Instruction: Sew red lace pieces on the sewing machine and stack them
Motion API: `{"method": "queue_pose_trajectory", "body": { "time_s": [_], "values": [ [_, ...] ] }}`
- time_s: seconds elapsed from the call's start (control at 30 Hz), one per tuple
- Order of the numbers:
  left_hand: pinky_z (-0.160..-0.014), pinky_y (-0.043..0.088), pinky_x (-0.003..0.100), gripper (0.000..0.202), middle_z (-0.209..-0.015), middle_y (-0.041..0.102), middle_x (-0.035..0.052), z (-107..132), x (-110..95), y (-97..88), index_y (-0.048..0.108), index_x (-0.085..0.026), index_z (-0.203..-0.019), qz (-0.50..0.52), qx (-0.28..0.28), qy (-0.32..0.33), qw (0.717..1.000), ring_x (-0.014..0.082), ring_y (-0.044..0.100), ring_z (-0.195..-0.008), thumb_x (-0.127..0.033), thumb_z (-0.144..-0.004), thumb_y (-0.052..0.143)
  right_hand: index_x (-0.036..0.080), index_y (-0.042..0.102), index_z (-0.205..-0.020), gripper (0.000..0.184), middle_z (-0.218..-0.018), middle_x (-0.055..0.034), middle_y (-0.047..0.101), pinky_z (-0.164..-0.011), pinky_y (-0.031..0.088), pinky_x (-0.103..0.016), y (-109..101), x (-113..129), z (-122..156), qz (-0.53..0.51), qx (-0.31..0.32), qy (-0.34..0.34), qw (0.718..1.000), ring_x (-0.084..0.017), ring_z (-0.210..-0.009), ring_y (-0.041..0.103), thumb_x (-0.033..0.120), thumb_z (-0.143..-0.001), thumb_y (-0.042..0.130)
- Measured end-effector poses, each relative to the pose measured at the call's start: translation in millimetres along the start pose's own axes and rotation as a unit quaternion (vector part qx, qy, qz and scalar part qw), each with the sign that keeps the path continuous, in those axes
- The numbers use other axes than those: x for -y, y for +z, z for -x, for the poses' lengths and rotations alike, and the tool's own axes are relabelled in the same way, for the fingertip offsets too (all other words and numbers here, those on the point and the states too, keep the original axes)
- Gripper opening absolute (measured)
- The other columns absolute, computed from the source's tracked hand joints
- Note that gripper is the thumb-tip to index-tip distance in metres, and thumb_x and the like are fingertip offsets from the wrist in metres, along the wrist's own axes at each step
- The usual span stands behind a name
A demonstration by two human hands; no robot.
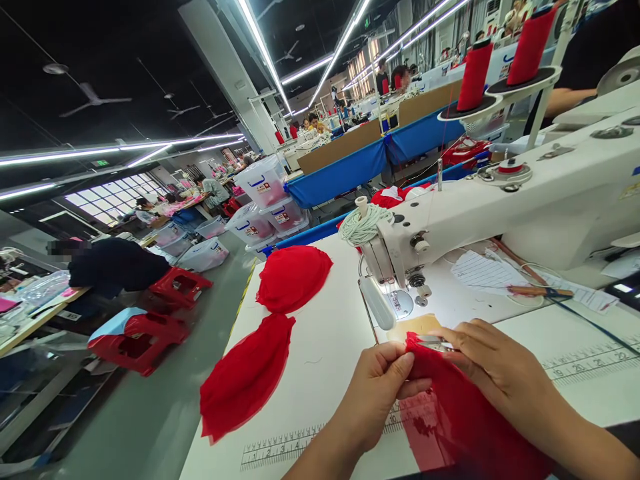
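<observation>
Pinched between the thumb and fingers of my left hand is the top edge of a red sheer fabric piece, which hangs toward the table's front edge. My right hand is closed around small metal thread snips, whose blades lie at the fabric's gathered top corner. Its fingers partly hide the snips' handles. Two red fabric cups lie to the left on the white table, their tips nearly touching. Just beyond my hands stands the sewing machine, its needle area lit.
Red thread cones stand on a holder behind the machine. Paper slips and a wooden-handled tool lie under the machine arm. A ruler is marked along the table. Red stools and plastic bins are beyond.
</observation>
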State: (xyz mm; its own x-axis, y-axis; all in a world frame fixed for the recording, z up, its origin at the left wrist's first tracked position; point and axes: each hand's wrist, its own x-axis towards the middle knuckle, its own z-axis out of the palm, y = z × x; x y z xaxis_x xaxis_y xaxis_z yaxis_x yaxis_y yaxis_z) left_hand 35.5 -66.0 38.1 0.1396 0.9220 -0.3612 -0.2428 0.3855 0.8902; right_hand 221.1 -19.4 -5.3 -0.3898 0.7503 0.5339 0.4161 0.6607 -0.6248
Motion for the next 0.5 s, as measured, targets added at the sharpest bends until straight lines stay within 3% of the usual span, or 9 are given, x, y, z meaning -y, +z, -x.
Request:
{"method": "queue_pose_trajectory", "body": {
  "time_s": [0.13, 0.27, 0.37, 0.43, 0.5],
  "values": [
    [-0.073, 0.049, 0.025, 0.036, -0.079, 0.067, 0.0059, 7, 4, -2.4, 0.071, -0.012, -0.086, 0.01, 0.012, 0.028, 0.999, 0.0146, 0.06, -0.076, -0.04, -0.066, 0.081, 0.027, 0.052, -0.088, 0.026, -0.076, 0.0003, 0.061, -0.062, 0.051, -0.029, 2, 8, 3, -0.154, 0.053, 0.186, 0.969, -0.018, -0.068, 0.059, 0.044, -0.096, 0.034],
    [-0.066, 0.044, 0.023, 0.031, -0.074, 0.063, 0.0024, 19, 2, -12.5, 0.069, -0.014, -0.078, 0.002, 0.012, 0.058, 0.998, 0.0116, 0.055, -0.069, -0.042, -0.069, 0.078, 0.025, 0.052, -0.092, 0.025, -0.085, -0.0015, 0.064, -0.07, 0.051, -0.032, 9, 13, 10, -0.227, 0.141, 0.198, 0.943, -0.021, -0.077, 0.061, 0.049, -0.086, 0.052],
    [-0.066, 0.042, 0.023, 0.031, -0.072, 0.06, 0.0013, 28, -7, -26.7, 0.068, -0.016, -0.079, -0.067, 0.034, 0.057, 0.996, 0.0115, 0.052, -0.067, -0.045, -0.073, 0.073, 0.024, 0.052, -0.076, 0.024, -0.072, 0.0012, 0.061, -0.062, 0.051, -0.03, 17, 20, 15, -0.272, 0.136, 0.219, 0.927, -0.019, -0.067, 0.058, 0.046, -0.079, 0.061],
    [-0.066, 0.042, 0.025, 0.028, -0.078, 0.061, 0.0032, 35, -10, -35.2, 0.068, -0.018, -0.086, -0.161, -0.035, 0.091, 0.982, 0.0145, 0.053, -0.071, -0.045, -0.076, 0.069, 0.025, 0.049, -0.07, 0.027, -0.068, 0.0024, 0.059, -0.06, 0.052, -0.028, 23, 29, 17, -0.305, 0.089, 0.273, 0.908, -0.018, -0.064, 0.057, 0.047, -0.076, 0.064],
    [-0.068, 0.042, 0.027, 0.026, -0.087, 0.061, 0.0059, 43, -7, -38.7, 0.069, -0.021, -0.092, -0.263, -0.169, 0.164, 0.936, 0.0177, 0.054, -0.076, -0.043, -0.079, 0.065, 0.025, 0.048, -0.069, 0.029, -0.07, 0.0021, 0.061, -0.063, 0.053, -0.028, 29, 41, 18, -0.324, 0.039, 0.325, 0.888, -0.019, -0.066, 0.059, 0.049, -0.075, 0.063]
  ]
}}
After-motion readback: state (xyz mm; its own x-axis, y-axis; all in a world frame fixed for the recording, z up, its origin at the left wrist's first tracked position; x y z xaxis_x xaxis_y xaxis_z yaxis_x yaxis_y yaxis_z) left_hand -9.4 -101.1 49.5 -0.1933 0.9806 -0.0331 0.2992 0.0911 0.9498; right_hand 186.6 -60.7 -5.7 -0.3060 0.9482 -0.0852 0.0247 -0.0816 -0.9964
